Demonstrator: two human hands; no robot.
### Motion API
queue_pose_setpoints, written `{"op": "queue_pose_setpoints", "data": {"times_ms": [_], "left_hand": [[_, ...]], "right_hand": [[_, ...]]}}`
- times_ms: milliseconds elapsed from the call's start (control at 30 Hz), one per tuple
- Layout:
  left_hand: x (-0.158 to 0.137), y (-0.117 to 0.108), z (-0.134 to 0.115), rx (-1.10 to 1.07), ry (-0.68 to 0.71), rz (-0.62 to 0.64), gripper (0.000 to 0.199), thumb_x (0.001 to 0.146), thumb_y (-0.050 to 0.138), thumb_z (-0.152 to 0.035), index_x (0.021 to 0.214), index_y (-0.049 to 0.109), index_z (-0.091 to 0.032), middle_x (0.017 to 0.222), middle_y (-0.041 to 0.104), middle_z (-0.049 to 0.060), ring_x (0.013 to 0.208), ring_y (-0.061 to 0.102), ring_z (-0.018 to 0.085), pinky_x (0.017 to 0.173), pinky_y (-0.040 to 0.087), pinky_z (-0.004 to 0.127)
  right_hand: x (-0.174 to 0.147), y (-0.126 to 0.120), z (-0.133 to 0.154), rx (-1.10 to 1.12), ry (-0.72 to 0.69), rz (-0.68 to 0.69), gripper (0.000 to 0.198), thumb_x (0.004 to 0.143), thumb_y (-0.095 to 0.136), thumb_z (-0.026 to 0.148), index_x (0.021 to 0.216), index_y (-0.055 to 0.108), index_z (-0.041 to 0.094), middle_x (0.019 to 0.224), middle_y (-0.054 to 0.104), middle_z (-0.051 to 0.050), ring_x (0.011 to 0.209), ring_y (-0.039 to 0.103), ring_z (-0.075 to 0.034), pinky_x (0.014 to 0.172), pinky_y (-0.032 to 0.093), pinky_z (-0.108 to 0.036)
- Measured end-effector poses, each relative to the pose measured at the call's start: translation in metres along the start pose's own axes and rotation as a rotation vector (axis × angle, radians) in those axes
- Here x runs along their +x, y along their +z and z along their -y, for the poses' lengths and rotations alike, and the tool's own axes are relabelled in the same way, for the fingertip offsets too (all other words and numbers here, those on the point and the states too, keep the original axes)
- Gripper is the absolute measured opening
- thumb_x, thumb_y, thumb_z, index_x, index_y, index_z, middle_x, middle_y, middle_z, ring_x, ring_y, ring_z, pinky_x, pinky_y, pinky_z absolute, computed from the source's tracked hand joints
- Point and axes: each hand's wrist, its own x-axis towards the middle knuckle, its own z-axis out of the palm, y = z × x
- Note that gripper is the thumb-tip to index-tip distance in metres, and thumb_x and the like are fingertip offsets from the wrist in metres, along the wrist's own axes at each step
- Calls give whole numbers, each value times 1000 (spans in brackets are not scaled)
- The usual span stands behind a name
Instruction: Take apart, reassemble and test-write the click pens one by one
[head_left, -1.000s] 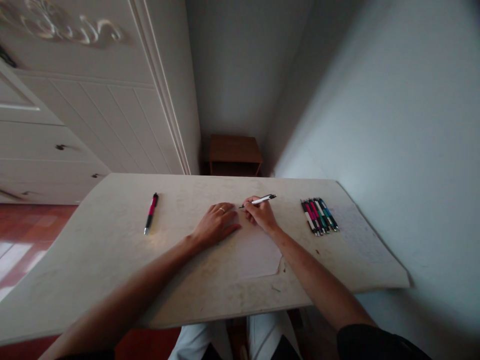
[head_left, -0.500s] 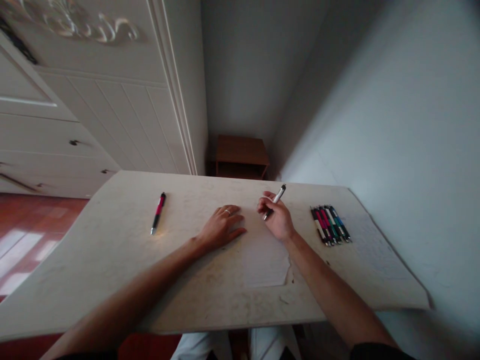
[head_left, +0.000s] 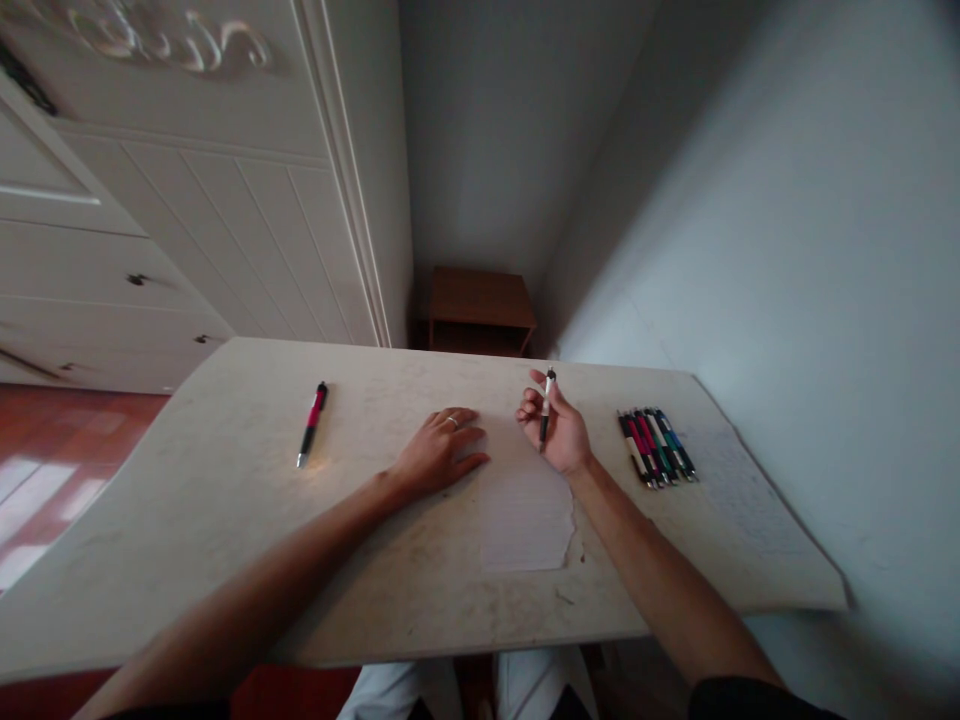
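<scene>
My right hand (head_left: 559, 425) is closed around a white and black pen (head_left: 547, 400), which stands nearly upright with its top by the thumb. My left hand (head_left: 442, 450) lies flat on the table, fingers stretched to the right, a ring on one finger. Beneath and between the hands is a torn sheet of lined paper (head_left: 525, 525); no writing on it can be made out. A red and black pen (head_left: 312, 424) lies alone to the left of my left hand. Several pens (head_left: 657, 447) in white, red, green and blue lie side by side to the right of my right hand.
The white table (head_left: 225, 520) has smudges across its top. A sheet with handwriting (head_left: 750, 495) lies at its right end, near the pale wall (head_left: 825, 300). A white cabinet (head_left: 225, 220) stands at the left, and a low brown wooden stand (head_left: 481, 300) is beyond the far edge.
The pen in my right hand has turned from a slant to nearly upright, and the fingers have shifted around it. My left hand stays in place on the table.
</scene>
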Motion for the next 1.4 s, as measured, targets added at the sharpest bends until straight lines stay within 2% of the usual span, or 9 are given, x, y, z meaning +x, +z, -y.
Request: {"op": "queue_pose_setpoints", "data": {"times_ms": [167,333,500,633,767,967,1200,1300,1400], "left_hand": [[-1,0,0,5,-7,8,34,88,58,-45,110,68,-21,127,59,13,119,53,29,100,43,46],[-1,-1,-1,36,-12,8,39,89,57,-46,117,63,-20,128,59,13,120,52,27,101,43,45],[0,-3,-2,24,-12,-8,47,88,59,-46,124,55,-18,124,61,14,118,54,27,101,44,45],[1,-2,-2,11,-68,-34,49,87,59,-48,123,52,-16,118,61,14,110,57,27,95,47,44],[1,-4,-4,-15,-87,-93,34,90,55,-43,111,57,-17,106,60,11,101,57,23,90,50,40],[0,-10,-8,-29,187,19,20,92,52,-31,102,65,-19,103,64,9,97,59,19,90,47,34],[-2,-9,-10,9,235,69,23,93,50,-29,102,69,-20,108,64,10,101,59,20,93,44,36],[0,-13,-10,-30,222,122,23,93,51,-32,104,69,-21,110,63,10,105,58,21,96,42,37],[1,-18,-11,-63,219,179,27,91,54,-37,110,67,-22,115,61,10,109,56,22,99,40,39]], "right_hand": [[0,6,0,97,-7,-74,21,82,65,47,92,63,29,61,47,5,47,37,-10,50,41,-26],[-4,1,8,311,132,64,52,87,50,59,52,47,20,43,25,8,38,15,-8,42,29,-23],[-7,2,12,358,120,83,55,90,40,59,52,49,20,41,23,8,38,10,-8,41,23,-23],[-8,8,10,316,74,35,62,87,34,73,61,57,21,39,20,10,37,12,-8,50,35,-27],[-7,14,3,262,68,-2,51,92,42,60,63,60,22,39,20,10,38,20,-9,56,40,-28],[1,8,-2,174,52,-31,40,90,48,54,74,67,22,57,50,1,57,50,-14,63,47,-31],[1,1,-5,-103,20,-12,64,83,40,76,76,69,20,41,41,5,41,43,-12,48,42,-28],[-4,5,-9,-253,-15,29,48,76,65,63,99,69,21,67,66,-1,60,61,-15,53,46,-26],[-10,9,-14,-492,-87,17,41,74,73,48,103,65,21,79,71,-3,69,66,-16,57,49,-25]]}}
